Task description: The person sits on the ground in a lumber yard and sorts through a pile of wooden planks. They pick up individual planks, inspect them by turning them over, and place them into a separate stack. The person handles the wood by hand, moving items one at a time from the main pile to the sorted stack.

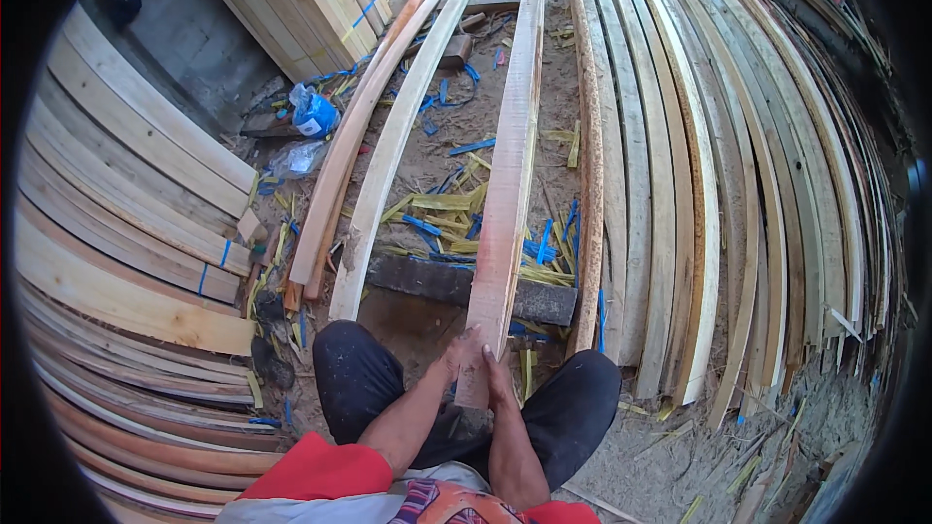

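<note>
While the left hand (462, 353) and right hand (498, 380) grasp the near end of a pinkish plank (505, 165), one at each long edge, its long axis runs straight out ahead, far end slightly right. Left hand looks a touch farther up it; otherwise about equally near. Near end is between the knees (354, 359); plank crosses above a dark timber block (417, 279), contact can't tell. Pale plank (403, 146) lies left, board row (670, 165) right, both apart.

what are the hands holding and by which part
A long pinkish wooden plank, held near its closer end by the left hand and right hand.
</note>
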Motion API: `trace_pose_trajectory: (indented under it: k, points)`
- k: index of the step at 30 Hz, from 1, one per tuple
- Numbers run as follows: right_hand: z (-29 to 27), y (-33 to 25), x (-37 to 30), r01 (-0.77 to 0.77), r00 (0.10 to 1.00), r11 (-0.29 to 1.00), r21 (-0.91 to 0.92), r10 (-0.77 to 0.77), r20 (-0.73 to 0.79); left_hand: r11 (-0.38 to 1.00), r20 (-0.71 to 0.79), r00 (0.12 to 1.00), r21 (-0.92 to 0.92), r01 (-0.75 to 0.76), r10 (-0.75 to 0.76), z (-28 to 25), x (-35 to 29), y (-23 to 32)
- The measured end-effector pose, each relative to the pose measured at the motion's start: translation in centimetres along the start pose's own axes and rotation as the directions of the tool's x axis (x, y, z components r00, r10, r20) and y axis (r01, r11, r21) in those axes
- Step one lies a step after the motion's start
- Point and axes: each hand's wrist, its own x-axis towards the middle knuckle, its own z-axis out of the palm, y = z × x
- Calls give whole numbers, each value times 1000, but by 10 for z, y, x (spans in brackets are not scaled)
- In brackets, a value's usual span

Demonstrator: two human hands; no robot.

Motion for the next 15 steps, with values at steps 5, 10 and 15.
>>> trace_pose_trajectory:
  k: [5,10,15]
  points:
    - [28,21,4,-9,987,966,-259,-33,-157,999,60,997,-20,47,-46,-18,-8,18]
    - [40,36,3,9,991,967,-256,-43,-126,995,-41,994,13,99,-98,-66,4,9]
    - [33,20,6,12,1000,1000,-28,-12,-15,998,-30,998,-1,60,-60,-35,-4,20]
